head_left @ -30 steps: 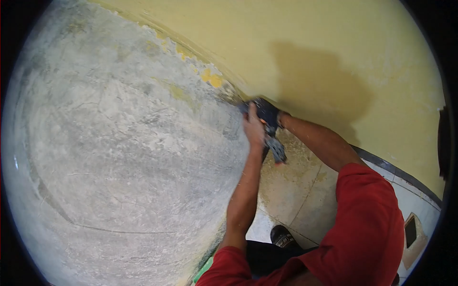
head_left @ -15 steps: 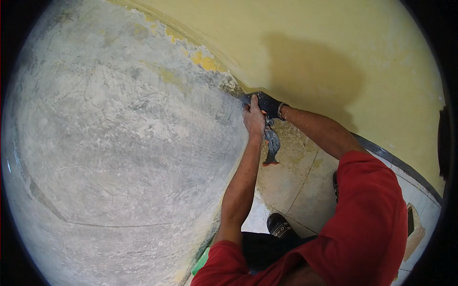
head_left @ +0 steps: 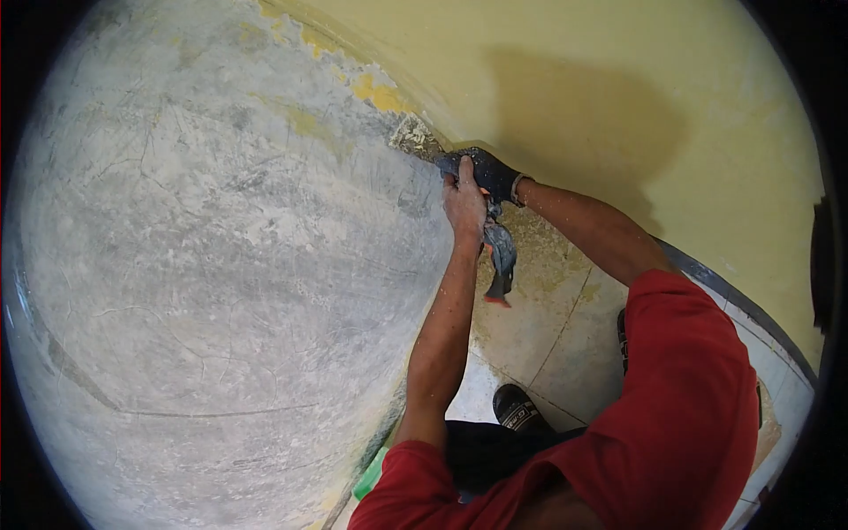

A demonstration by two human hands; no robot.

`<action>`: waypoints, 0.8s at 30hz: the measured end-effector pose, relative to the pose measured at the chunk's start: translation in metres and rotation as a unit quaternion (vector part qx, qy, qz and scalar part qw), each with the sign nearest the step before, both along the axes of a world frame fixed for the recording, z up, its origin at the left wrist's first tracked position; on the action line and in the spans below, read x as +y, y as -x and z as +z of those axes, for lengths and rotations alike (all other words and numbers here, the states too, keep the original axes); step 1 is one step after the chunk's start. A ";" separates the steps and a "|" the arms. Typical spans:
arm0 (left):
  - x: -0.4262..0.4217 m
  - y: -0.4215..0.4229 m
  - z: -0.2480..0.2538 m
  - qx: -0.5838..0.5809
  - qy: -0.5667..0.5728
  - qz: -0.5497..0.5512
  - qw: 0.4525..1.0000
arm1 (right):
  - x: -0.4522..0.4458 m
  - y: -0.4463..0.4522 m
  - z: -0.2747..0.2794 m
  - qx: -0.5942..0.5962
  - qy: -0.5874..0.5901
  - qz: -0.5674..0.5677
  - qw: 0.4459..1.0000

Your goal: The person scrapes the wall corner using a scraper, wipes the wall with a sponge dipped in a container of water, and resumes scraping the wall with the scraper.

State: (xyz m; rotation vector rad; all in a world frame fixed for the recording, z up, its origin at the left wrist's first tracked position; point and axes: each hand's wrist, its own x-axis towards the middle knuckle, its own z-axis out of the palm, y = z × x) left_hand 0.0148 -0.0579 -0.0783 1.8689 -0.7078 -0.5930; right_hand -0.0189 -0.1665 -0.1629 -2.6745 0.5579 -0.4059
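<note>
A scraper with a broad blade (head_left: pixel 413 137), covered in pale flakes, lies against the wall along the ragged paint edge. My right hand (head_left: pixel 488 174), in a dark glove, is closed around its handle. Bare and dusty, my left hand (head_left: pixel 465 205) also grips the handle, just below the gloved one, thumb pointing up. Most of the handle is hidden by my fingers. Below my hands dangles a grey cloth-like strip (head_left: pixel 502 256) with orange-red edges; how it is attached cannot be seen.
On the left is a grey, scraped wall (head_left: pixel 221 265) with yellow paint remnants (head_left: pixel 380 94). A yellow wall (head_left: pixel 601 97) meets it at the corner. Paint dust covers the floor tiles (head_left: pixel 539 291) near my shoe (head_left: pixel 517 408). Something green (head_left: pixel 371 474) sits at the wall's base.
Both hands and the scraper have moved slightly up and left along the paint edge. More of the blade shows now. The dangling strip has swung a little.
</note>
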 end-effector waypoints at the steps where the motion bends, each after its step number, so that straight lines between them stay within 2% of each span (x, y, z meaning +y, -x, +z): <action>1: -0.004 -0.006 -0.007 -0.016 0.001 -0.002 1.000 | -0.018 -0.023 -0.048 -0.174 -0.132 0.050 0.975; 2: -0.007 -0.008 -0.009 -0.033 0.005 -0.006 0.999 | -0.032 -0.037 -0.076 -0.340 -0.255 0.096 0.900; 3: -0.005 -0.004 -0.009 -0.057 -0.015 0.002 0.998 | 0.001 -0.013 -0.024 -0.446 -0.325 0.035 0.833; 4: -0.004 -0.002 0.000 -0.057 -0.012 0.002 0.998 | 0.003 -0.005 -0.003 -0.446 -0.322 0.035 0.834; 5: -0.002 0.002 0.013 -0.031 -0.004 -0.005 1.000 | 0.004 0.001 0.007 -0.376 -0.092 -0.021 0.922; 6: 0.002 0.006 0.019 -0.002 -0.001 -0.010 1.000 | 0.006 0.005 0.007 -0.277 0.140 -0.075 0.947; 7: 0.006 0.013 0.024 0.004 -0.010 -0.008 1.000 | 0.007 0.010 0.006 -0.272 0.131 -0.075 0.950; 8: 0.007 0.018 0.028 0.038 0.007 -0.020 0.999 | 0.002 0.013 0.008 -0.251 -0.085 -0.018 0.964; 9: 0.005 0.020 0.034 0.068 0.033 -0.034 0.997 | -0.004 0.014 0.014 -0.221 -0.290 0.039 0.930; 10: 0.001 0.015 0.023 0.068 0.040 -0.034 0.996 | -0.004 0.018 0.020 -0.221 -0.283 0.041 0.932; 11: -0.005 0.005 -0.004 0.024 0.037 -0.004 0.999 | 0.000 0.025 0.026 -0.159 -0.112 0.000 0.981; 12: -0.014 0.000 -0.016 -0.022 0.033 0.022 0.999 | 0.004 0.029 0.030 -0.094 0.063 -0.045 0.993; 13: -0.018 0.001 -0.012 -0.022 0.035 0.018 0.999 | 0.014 0.026 0.030 -0.260 0.248 -0.090 0.929; 14: -0.015 0.002 -0.010 -0.015 0.026 0.007 1.000 | 0.015 0.027 0.034 -0.257 0.242 -0.091 0.931; 15: -0.008 0.003 -0.005 -0.007 0.016 -0.001 1.000 | 0.013 0.030 0.039 -0.152 0.135 -0.051 0.978; 16: -0.004 0.006 0.001 0.002 0.008 -0.009 1.000 | 0.011 0.033 0.044 -0.043 0.026 -0.009 0.999; 17: 0.003 0.017 0.016 0.045 -0.005 -0.023 0.999 | 0.006 0.033 0.029 -0.184 -0.294 0.036 0.937; 18: 0.005 0.015 0.009 0.047 -0.001 -0.022 0.999 | 0.010 0.029 0.023 -0.183 -0.291 0.037 0.938; 19: 0.003 0.013 0.004 0.037 0.011 -0.002 0.999 | 0.012 0.026 0.020 -0.258 -0.065 0.005 0.964; 20: -0.003 0.012 0.002 0.028 0.023 0.016 0.999 | 0.009 0.026 0.022 -0.319 0.166 -0.028 0.933; 21: -0.005 0.016 0.015 0.029 0.025 0.012 0.999 | 0.007 0.030 0.037 -0.317 0.169 -0.030 0.933; 23: 0.004 0.018 0.030 0.055 0.026 -0.008 0.998 | 0.011 0.032 0.051 -0.120 0.003 -0.016 0.993; 24: 0.012 0.017 0.027 0.058 0.021 0.000 0.998 | 0.009 0.021 0.024 -0.117 -0.003 -0.009 0.993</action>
